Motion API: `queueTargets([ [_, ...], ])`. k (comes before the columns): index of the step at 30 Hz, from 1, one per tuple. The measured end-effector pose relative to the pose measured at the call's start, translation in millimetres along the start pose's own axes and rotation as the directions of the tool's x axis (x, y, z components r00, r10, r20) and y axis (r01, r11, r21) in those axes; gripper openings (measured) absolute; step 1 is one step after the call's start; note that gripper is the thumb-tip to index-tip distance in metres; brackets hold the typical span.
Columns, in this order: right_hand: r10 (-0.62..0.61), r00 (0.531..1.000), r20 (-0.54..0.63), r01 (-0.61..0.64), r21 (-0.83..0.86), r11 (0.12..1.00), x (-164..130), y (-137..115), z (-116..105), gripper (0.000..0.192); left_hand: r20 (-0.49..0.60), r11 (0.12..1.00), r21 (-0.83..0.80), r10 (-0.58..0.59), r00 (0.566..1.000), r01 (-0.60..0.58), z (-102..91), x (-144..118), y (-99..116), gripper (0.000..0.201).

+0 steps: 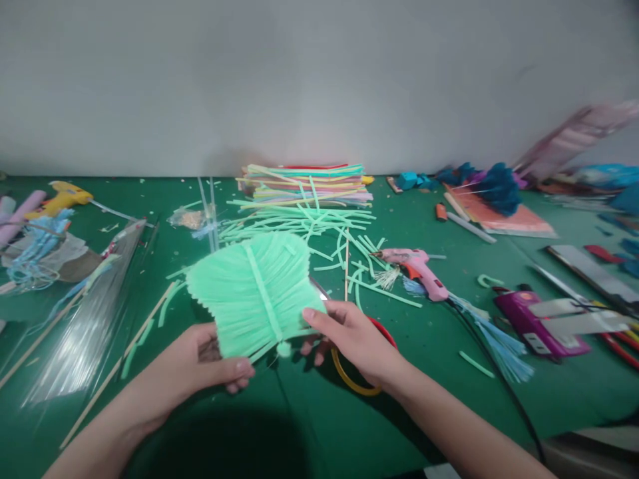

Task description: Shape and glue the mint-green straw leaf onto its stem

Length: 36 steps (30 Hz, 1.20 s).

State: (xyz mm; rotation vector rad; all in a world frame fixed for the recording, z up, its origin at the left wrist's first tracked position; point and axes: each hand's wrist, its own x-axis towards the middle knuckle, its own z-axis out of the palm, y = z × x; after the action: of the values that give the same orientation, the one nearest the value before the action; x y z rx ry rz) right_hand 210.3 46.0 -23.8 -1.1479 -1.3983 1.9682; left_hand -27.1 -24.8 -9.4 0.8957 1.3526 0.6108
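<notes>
From the head camera, both hands hold a mint-green leaf made of straw strips point(254, 286) just above the green surface point(429, 346), near its front edge. The left hand point(210, 362) is closed on the leaf's lower left edge, thumb on top. The right hand point(349, 332) pinches the lower right edge, and scissors with red and yellow handles point(359, 386) lie partly hidden under it.

Behind the leaf, loose green straw strips point(304, 223) are scattered, with a stack of coloured straws point(307, 183) by the wall. A pink glue gun point(417, 269) lies to the right, a yellow glue gun point(62, 196) far left, and a purple packet point(539, 322) near the right edge.
</notes>
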Motion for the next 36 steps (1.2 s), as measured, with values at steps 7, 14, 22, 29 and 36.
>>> queueTargets([
  [7, -0.34, 0.941, -0.009, 0.217, -0.754, 0.62, -7, -5, -8, 0.007, -0.373, 0.78, 0.607, 0.109, 0.921, 0.154, -25.5, -33, -42, 0.057],
  [14, -0.409, 0.83, 0.378, 0.51, -0.81, 0.287, -9, 3, 20, 0.014, -0.116, 0.259, 0.954, 0.782, 0.612, -0.15, 14.0, -35, -55, 0.019],
  [22, -0.368, 0.826, 0.427, 0.531, -0.808, 0.255, 4, 10, 30, 0.022, -0.102, 0.284, 0.933, 0.795, 0.598, -0.219, 36.0, -13, -60, 0.02],
  [29, -0.366, 0.811, 0.456, 0.558, -0.791, 0.251, 9, 14, 33, 0.016, -0.155, 0.311, 0.932, 0.807, 0.569, -0.187, 43.1, -12, -62, 0.018],
  [36, -0.355, 0.827, 0.436, 0.539, -0.794, 0.28, 12, 11, 35, 0.013, -0.176, 0.32, 0.935, 0.788, 0.59, -0.149, 44.5, -11, -61, 0.019],
])
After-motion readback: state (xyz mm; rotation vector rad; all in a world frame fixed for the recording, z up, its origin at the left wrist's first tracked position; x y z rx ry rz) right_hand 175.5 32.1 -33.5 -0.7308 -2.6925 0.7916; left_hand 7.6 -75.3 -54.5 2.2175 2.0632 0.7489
